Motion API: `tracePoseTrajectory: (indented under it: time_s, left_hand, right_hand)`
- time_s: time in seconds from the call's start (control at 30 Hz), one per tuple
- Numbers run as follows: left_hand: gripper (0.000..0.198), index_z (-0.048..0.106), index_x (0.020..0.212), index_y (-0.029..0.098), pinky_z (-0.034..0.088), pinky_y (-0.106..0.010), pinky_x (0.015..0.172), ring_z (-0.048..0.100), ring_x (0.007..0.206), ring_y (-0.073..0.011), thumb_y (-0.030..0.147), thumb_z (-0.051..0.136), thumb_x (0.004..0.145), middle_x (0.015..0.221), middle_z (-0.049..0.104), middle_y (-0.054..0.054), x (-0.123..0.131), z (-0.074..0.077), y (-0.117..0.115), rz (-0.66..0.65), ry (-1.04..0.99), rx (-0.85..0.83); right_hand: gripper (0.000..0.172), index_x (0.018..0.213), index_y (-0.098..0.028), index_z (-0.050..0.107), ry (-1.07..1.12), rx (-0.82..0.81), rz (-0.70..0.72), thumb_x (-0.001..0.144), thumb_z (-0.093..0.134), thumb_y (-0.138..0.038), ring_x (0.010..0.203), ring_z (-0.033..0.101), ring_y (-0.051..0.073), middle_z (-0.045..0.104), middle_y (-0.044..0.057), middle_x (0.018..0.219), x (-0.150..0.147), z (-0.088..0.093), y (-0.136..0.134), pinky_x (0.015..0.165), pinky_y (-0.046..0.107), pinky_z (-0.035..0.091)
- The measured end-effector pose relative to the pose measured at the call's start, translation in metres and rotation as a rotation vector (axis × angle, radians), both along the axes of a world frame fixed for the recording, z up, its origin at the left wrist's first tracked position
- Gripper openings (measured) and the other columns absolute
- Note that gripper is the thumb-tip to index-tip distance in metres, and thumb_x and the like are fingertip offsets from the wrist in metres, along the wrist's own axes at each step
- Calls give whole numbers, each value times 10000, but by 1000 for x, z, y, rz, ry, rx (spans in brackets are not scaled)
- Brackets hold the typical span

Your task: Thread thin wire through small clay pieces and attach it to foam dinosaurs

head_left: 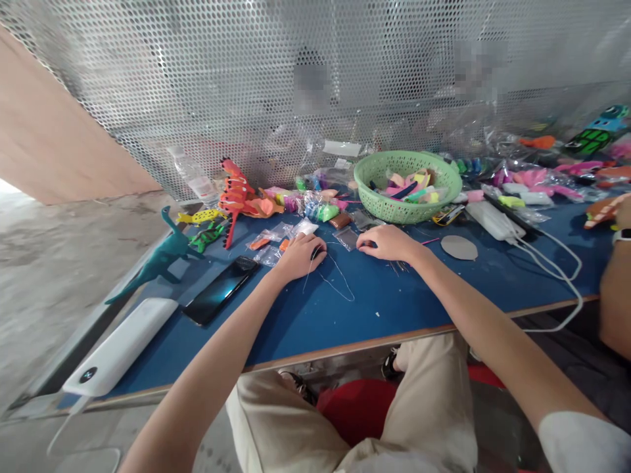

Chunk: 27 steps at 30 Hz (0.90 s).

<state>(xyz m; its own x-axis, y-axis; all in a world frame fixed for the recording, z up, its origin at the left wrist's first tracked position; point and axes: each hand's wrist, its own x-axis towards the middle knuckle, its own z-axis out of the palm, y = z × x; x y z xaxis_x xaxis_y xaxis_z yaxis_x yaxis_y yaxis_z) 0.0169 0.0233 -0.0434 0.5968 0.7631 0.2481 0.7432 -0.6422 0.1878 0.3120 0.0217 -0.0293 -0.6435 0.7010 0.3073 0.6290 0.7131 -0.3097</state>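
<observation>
On the blue table (315,328), my left hand (302,255) has its fingers curled round a small dark object (316,251). A thin pale thread (340,289) loops over the tabletop from beside that hand. My right hand (387,243) rests to the right with thumb and fingers bent together; what it holds, if anything, is too small to make out. Thin wire-like pieces (398,266) lie just below it. Between and beyond the hands are a small clear bag (346,238) and a brown packet (340,220). Orange pieces in clear bags (259,244) lie left of my left hand.
A green basket (407,213) of colourful pieces stands behind my right hand. Toy dinosaurs, a phone (221,289) and a white power bank (123,345) lie left. White cables (557,269) cross the right side, near another person's arm (616,295). Perforated metal (246,79) rises behind.
</observation>
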Motion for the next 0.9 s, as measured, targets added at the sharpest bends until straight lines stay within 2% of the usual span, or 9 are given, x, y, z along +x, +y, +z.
tracePoseTrajectory:
  time_s: [0.13, 0.3, 0.5, 0.6, 0.7, 0.8, 0.9]
  left_hand:
    - [202, 657, 982, 219, 414, -382, 969, 548, 1014, -233, 300, 472, 981, 1048, 636, -74, -2, 2, 1, -78, 32, -37]
    - [238, 629, 1009, 202, 412, -376, 944, 538, 1008, -228, 299, 411, 1016, 1061, 613, -85, -4, 2, 2, -120, 65, -38]
    - [221, 633, 1003, 212, 412, -377, 942, 548, 1035, -236, 366, 475, 1001, 1083, 620, -76, -8, 2, 6, -101, 64, -101]
    - [222, 624, 975, 199, 420, -380, 928, 565, 1021, -240, 351, 464, 1006, 1061, 633, -86, -7, 4, 5, -89, 68, -95]
    - [207, 607, 1045, 196, 447, -353, 854, 609, 942, -225, 311, 437, 1014, 1005, 660, -83, -4, 8, 2, -90, 23, -153]
    - [233, 598, 1160, 219, 461, -318, 808, 648, 894, -197, 304, 428, 1025, 1004, 693, -61, -3, 13, -1, -170, -49, -225]
    - [263, 650, 1119, 232, 463, -310, 835, 654, 920, -188, 329, 420, 1035, 1022, 704, -62, -2, 16, -3, -263, -72, -191]
  right_hand:
    - [132, 925, -257, 734, -24, -6, 28, 898, 610, -225, 852, 652, 204, 739, 27, 970, -18, 0, -8, 678, 301, 421]
    - [120, 1046, -235, 676, -69, 68, 6, 957, 613, -284, 989, 657, 228, 714, 59, 1096, -44, -7, -15, 725, 307, 450]
    - [136, 990, -199, 627, -176, 162, -13, 1019, 495, -210, 978, 652, 223, 686, 86, 1036, -61, -19, -14, 693, 297, 424]
    - [127, 995, -186, 601, -189, 142, -13, 1014, 476, -186, 898, 654, 222, 680, 104, 1030, -63, -19, -15, 648, 303, 395]
    - [139, 1030, -201, 587, -60, 53, -30, 1023, 448, -205, 816, 655, 206, 703, 80, 975, -57, -12, -15, 655, 303, 396]
    - [187, 1122, -224, 593, 123, 7, -44, 1033, 431, -248, 824, 668, 198, 730, 55, 977, -47, -2, -14, 706, 301, 425]
    - [214, 1124, -234, 644, 237, 2, -16, 1023, 463, -287, 852, 679, 191, 744, 44, 1006, -39, 3, -13, 756, 301, 455]
